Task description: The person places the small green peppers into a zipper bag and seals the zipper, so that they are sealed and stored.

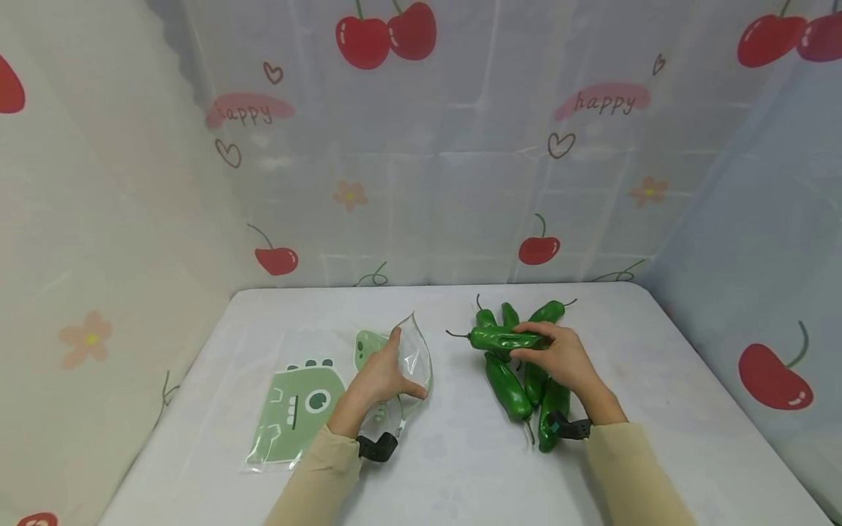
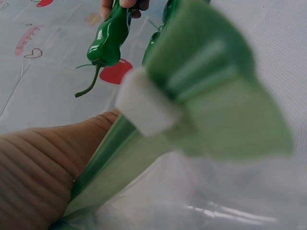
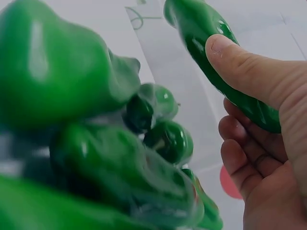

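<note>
My left hand (image 1: 378, 380) holds a clear zip bag (image 1: 417, 358) with a green print, its thumb and fingers spread at the mouth, which gapes toward the right. In the left wrist view, the bag's green top edge (image 2: 216, 110) and white slider (image 2: 146, 103) are close and blurred. Between thumb and fingers, my right hand (image 1: 562, 358) grips a long green pepper (image 1: 496, 338), raised above the pile with its stem pointing left. Several glossy green peppers (image 1: 508, 387) lie heaped below it; the right wrist view shows some pile peppers (image 3: 124, 172) very near.
Another flat bag (image 1: 283, 416) with a green monster face lies left of my left hand. The white table (image 1: 454, 467) meets cherry-patterned sheeting (image 1: 427, 219) at the back, with more sheeting along both sides.
</note>
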The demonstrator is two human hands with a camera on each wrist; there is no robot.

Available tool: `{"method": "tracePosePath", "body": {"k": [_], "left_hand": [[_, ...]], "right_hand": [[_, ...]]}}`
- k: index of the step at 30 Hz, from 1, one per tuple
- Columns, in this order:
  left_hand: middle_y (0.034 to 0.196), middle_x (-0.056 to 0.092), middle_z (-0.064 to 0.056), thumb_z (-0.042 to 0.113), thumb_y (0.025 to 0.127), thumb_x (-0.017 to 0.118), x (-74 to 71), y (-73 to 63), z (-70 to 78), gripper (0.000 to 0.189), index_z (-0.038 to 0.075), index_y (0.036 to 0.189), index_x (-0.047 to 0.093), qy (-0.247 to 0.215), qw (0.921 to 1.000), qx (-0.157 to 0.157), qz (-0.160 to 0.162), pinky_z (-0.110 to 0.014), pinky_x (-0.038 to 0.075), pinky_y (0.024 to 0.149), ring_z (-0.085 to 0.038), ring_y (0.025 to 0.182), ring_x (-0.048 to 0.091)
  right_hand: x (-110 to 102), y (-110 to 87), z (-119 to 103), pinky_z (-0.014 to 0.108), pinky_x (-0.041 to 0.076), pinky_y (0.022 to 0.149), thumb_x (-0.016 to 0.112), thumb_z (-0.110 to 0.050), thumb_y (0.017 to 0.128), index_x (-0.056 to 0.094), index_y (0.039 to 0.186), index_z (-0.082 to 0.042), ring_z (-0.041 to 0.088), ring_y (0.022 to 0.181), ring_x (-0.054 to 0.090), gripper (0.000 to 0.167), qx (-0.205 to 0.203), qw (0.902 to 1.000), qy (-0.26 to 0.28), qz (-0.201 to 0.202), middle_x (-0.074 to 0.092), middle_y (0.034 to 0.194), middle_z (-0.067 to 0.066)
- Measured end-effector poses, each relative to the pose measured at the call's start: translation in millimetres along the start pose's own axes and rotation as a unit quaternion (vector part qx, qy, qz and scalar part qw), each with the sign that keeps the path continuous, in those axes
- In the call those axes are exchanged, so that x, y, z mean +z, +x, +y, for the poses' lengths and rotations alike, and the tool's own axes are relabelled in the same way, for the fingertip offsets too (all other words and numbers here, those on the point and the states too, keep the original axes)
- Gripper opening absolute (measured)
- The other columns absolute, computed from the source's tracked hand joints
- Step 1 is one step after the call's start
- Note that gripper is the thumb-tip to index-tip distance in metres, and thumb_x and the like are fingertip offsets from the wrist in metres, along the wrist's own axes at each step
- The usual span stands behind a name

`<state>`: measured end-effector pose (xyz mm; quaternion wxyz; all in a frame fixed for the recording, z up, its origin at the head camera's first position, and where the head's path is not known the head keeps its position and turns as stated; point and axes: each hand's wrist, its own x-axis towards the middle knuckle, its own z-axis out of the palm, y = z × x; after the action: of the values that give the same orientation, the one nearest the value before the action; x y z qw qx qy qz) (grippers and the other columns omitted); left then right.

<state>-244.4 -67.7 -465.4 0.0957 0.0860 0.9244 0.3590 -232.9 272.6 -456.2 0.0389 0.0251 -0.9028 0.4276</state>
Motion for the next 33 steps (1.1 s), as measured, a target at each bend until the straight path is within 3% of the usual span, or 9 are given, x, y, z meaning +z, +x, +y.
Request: {"method": "tracePosePath", "body": {"k": [9, 16, 18, 27, 33], "left_hand": [[0.145, 0.054, -0.032, 0.036, 0.06, 0.102, 0.4, -0.6, -0.1, 0.142, 0.005, 0.166, 0.013, 0.003, 1.0, 0.003, 0.0, -0.053, 0.052, 0.098, -0.04, 0.122, 0.062], [0.148, 0.051, -0.033, 0.036, 0.06, 0.102, 0.3, -0.6, 0.3, 0.142, 0.006, 0.166, 0.013, 0.001, 1.0, 0.0, -0.003, -0.053, 0.052, 0.098, -0.04, 0.123, 0.061], [0.148, 0.051, -0.032, 0.036, 0.06, 0.102, 0.0, -0.9, 0.4, 0.142, 0.006, 0.166, 0.013, 0.0, 1.0, 0.001, -0.002, -0.053, 0.052, 0.099, -0.04, 0.124, 0.061], [0.151, 0.049, -0.03, 0.036, 0.062, 0.101, 0.2, 0.6, -0.5, 0.141, 0.006, 0.166, 0.012, -0.005, 1.0, 0.005, -0.006, -0.054, 0.05, 0.103, -0.04, 0.128, 0.059], [0.151, 0.05, -0.03, 0.036, 0.062, 0.101, 1.0, 1.0, -1.2, 0.141, 0.006, 0.166, 0.011, -0.006, 0.9999, 0.008, -0.004, -0.054, 0.049, 0.103, -0.041, 0.129, 0.059]], "right_hand": [[21, 3.8, -15, 0.032, 0.052, 0.071, 0.089, -0.032, 0.081, 0.075, 0.123, -0.021, 0.026, 0.097, 0.058, 0.045, -0.021, 0.9997, 0.005, -0.012, 0.069, 0.127, 0.01], [37, 6.7, -24, 0.049, 0.049, 0.101, 0.089, -0.033, 0.081, 0.076, 0.122, -0.025, 0.029, 0.125, 0.058, 0.043, -0.014, 0.9996, 0.005, -0.024, 0.065, 0.139, 0.011], [41, 7.6, -27, 0.053, 0.048, 0.104, 0.089, -0.032, 0.081, 0.076, 0.122, -0.026, 0.03, 0.127, 0.058, 0.043, -0.017, 0.9995, 0.004, -0.025, 0.065, 0.138, 0.01], [59, 10.4, -32, 0.05, 0.05, 0.1, 0.089, -0.031, 0.081, 0.077, 0.118, -0.028, 0.026, 0.12, 0.06, 0.039, -0.056, 0.9978, -0.016, -0.032, 0.068, 0.132, 0.007], [66, 8.6, -34, 0.04, 0.05, 0.088, 0.09, -0.03, 0.08, 0.077, 0.115, -0.031, 0.021, 0.104, 0.06, 0.037, -0.057, 0.9977, -0.016, -0.031, 0.07, 0.122, 0.001]]}}
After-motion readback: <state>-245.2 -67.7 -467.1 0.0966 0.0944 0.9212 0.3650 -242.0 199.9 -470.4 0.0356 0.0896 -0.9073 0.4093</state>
